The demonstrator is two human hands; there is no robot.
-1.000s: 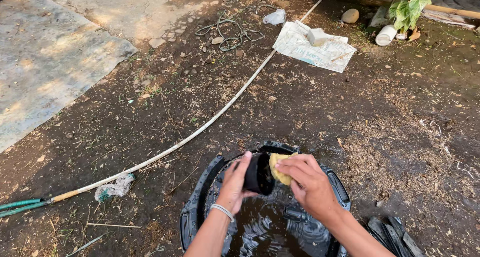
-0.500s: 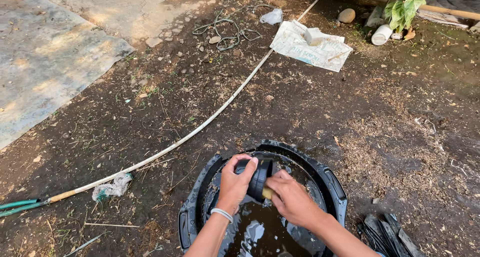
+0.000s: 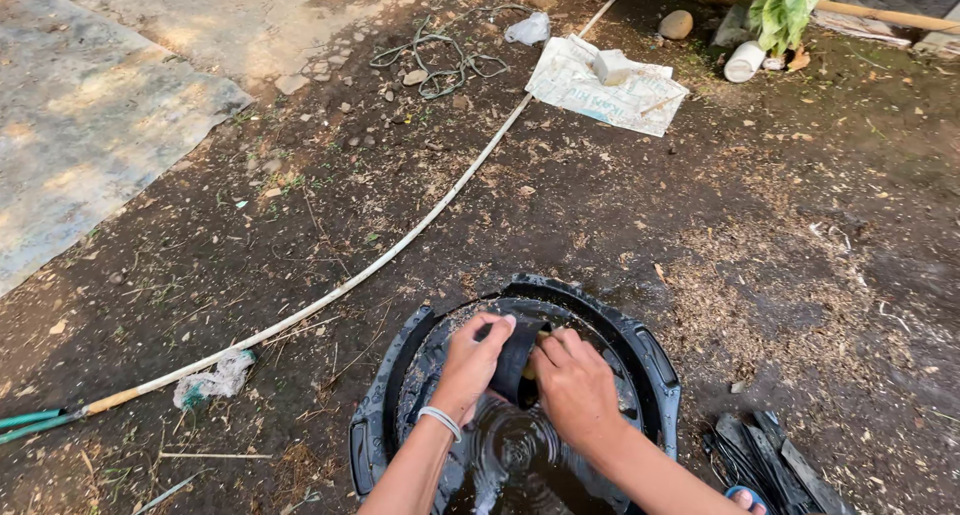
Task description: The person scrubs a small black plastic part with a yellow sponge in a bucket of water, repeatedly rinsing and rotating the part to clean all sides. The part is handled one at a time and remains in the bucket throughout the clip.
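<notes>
Dark, damp soil [image 3: 700, 225] is filling most of the view, littered with twigs and dry chaff. At the far left, a pale grey sheet [image 3: 90, 125] is lying flat on the ground in dappled sun. A long white pole [image 3: 400, 250] is running diagonally from the near left to the far middle, ending at the near left in a green handle [image 3: 30, 420], with a scrap of crumpled plastic [image 3: 215, 380] lying against it.

At the near middle, a round black tub [image 3: 655, 360] is sitting on the soil, holding dark water that is rippling. Just to its right, a bundle of black rubber strips [image 3: 765, 460] is lying on the ground.

Far off, a white printed sack [image 3: 610, 95] is lying flat with a pale block [image 3: 612, 67] resting on it; a white cup [image 3: 743, 62] is lying on its side near a green-leaved plant [image 3: 790, 0], and a tangle of cord [image 3: 440, 60] is lying to the left of the sack.

Over the tub, the left hand [image 3: 472, 365], wearing a white bracelet [image 3: 440, 422], is curling its fingers over the top edge of a small black container [image 3: 515, 360] and gripping it. The right hand [image 3: 575, 390] is pressing against the container's right side, fingers bent together; a sliver of something yellow is showing beneath them, too hidden to identify. The container is being held just above the water, inside the tub's rim.
</notes>
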